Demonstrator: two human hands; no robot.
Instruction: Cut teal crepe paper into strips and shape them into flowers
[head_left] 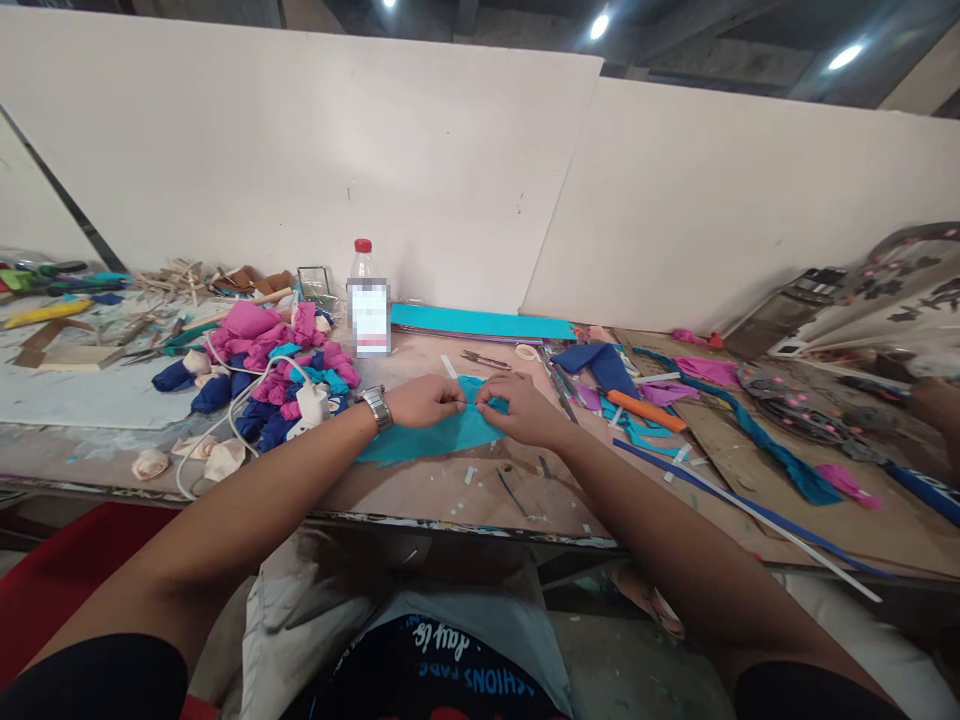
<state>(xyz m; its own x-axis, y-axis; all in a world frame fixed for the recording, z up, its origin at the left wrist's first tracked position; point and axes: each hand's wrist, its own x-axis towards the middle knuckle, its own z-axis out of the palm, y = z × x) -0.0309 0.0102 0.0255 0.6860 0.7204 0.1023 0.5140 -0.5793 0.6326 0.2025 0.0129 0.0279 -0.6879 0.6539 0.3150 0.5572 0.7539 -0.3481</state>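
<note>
A turquoise sheet of thin, crepe-like material (420,442) lies on the table before me, its upper edge raised between my hands. My left hand (429,402), with a metal watch on the wrist, pinches that edge from the left. Close beside it, my right hand (517,405) pinches the same edge between thumb and forefinger. The fingertips of both hands nearly meet. Behind them lie small scissors (486,360), a roll of tape (527,352) and a white strip (448,367).
Pink, blue and cream crumpled rosettes (255,350) with a white cable are heaped at left. A bottle with a red cap (363,246) stands behind, beside stacked turquoise strips (480,321). An orange cutter (646,411) and long strips (780,528) lie at right; another person's hand (934,405) is far right.
</note>
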